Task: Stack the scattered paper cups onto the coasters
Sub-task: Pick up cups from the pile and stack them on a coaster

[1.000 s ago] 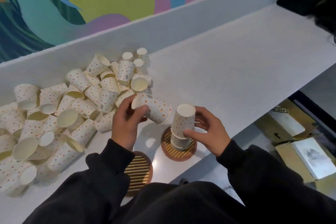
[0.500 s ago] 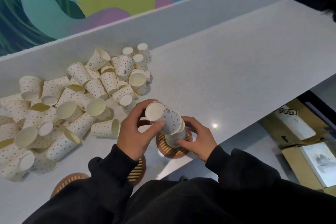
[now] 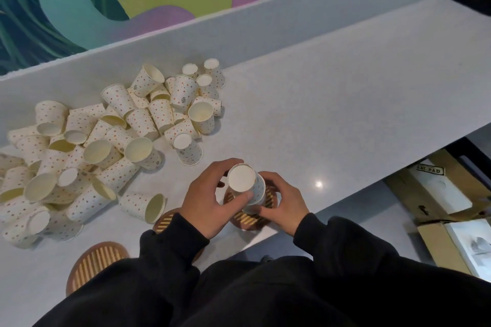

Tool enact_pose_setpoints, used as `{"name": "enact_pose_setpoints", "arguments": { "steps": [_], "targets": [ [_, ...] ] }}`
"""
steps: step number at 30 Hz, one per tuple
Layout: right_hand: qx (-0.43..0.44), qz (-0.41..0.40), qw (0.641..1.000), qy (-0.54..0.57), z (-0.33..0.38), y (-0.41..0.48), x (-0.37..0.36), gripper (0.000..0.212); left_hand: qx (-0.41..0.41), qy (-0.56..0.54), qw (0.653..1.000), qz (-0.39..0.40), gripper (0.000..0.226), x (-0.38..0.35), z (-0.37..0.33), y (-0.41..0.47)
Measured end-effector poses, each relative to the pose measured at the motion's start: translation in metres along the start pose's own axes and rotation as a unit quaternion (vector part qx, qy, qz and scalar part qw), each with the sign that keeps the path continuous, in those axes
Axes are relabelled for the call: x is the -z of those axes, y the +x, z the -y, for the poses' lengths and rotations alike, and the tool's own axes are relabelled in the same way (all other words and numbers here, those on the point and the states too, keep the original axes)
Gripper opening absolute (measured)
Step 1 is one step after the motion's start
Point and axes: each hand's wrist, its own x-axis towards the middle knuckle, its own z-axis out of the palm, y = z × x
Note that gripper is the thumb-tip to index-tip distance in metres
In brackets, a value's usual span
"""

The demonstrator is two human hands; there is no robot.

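On right coaster: cup stack | left hand, right hand both gripping it | coasters visible: 3

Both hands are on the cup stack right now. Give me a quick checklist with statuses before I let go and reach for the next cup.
1. Top cup upside down over the stack, base facing up: ok.
2. Top cup pushed fully down on the ones beneath: cannot tell, the left hand covers the joint.
3. Stack stands on the right coaster: ok, though it looks tilted from this view.
4. Right hand steadying the stack's lower part: ok.
5. Loose cups within reach: ok, the nearest one lies on its side by the left hand.
6. Other coasters free: the far-left coaster bears no cup; the middle coaster is mostly hidden by the sleeve, cannot tell.
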Motion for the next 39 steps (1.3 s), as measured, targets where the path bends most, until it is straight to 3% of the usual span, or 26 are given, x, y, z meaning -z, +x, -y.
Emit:
{"name": "enact_pose_setpoints", "arguments": {
  "steps": [7, 21, 30, 39],
  "targets": [
    [0.006, -0.002, 1.0, -0.009, -0.011, 0.004, -0.001, 0.075, 0.025, 0.048, 0.998, 0.035, 0.057, -0.02, 0.016, 0.0],
    [0.014, 0.023, 0.999, -0.026, -0.024, 0.007, 0.001, 0.07, 0.048, 0.054, 0.997, 0.039, 0.056, -0.036, 0.034, 0.001],
    [0.009, 0.045, 0.998, -0.036, -0.034, 0.012, 0.0, 0.079, 0.132, 0.037, 0.985, 0.102, 0.082, -0.056, 0.068, -0.004],
    [0.006, 0.081, 0.997, -0.014, -0.03, 0.017, 0.013, 0.089, 0.152, 0.034, 0.982, 0.105, 0.084, -0.059, 0.082, -0.002]
  ]
}}
